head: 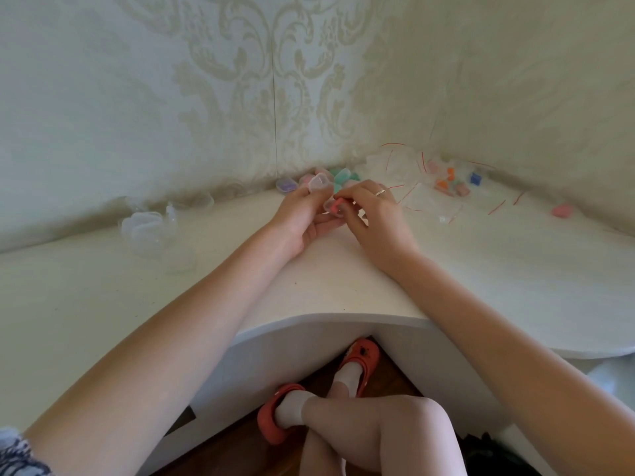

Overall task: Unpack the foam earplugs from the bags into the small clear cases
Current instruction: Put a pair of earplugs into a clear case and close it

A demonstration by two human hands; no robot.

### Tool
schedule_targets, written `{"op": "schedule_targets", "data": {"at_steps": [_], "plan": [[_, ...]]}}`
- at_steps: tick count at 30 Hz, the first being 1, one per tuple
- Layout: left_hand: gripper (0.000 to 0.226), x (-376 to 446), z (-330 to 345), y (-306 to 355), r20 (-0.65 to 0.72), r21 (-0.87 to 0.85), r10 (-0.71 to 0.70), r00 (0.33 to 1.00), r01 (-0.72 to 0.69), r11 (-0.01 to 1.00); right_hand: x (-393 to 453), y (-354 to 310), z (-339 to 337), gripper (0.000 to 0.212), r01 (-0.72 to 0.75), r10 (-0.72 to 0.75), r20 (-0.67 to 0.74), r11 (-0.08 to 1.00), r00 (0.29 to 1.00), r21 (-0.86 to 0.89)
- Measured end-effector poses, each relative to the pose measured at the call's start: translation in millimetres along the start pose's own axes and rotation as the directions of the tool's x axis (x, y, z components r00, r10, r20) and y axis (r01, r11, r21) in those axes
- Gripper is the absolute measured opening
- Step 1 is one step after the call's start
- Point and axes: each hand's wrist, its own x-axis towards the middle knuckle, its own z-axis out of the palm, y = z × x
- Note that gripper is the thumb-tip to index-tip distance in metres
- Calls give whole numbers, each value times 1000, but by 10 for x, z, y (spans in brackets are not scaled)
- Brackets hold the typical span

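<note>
Pinching a soft, squashy pink earplug (pixel 338 203) in my right hand (pixel 372 214), left hand (pixel 302 218) gripping the light, slippery clear case (pixel 318 183) mid-frame.

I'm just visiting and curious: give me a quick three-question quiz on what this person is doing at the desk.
1. True or false: both hands are working on one small clear case.
2. What colour is the earplug at the fingertips of the right hand?
A pink
B black
C white
3. On which side of the desk do the empty clear cases lie?

Key:
1. True; the left hand holds the case with its lid up.
2. A.
3. The person's left; the opened bags lie to the right.
</note>
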Motion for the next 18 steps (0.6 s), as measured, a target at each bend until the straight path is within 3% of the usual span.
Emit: {"op": "schedule_targets", "data": {"at_steps": [9, 18], "plan": [[39, -21, 7, 30, 50, 54, -33, 998, 31, 998, 6, 22, -33, 9, -85, 85, -1, 990, 996, 109], [37, 0, -24, 3, 18, -34, -41, 999, 41, 999, 19, 63, -28, 6, -28, 27, 10, 994, 1000, 104]]}}
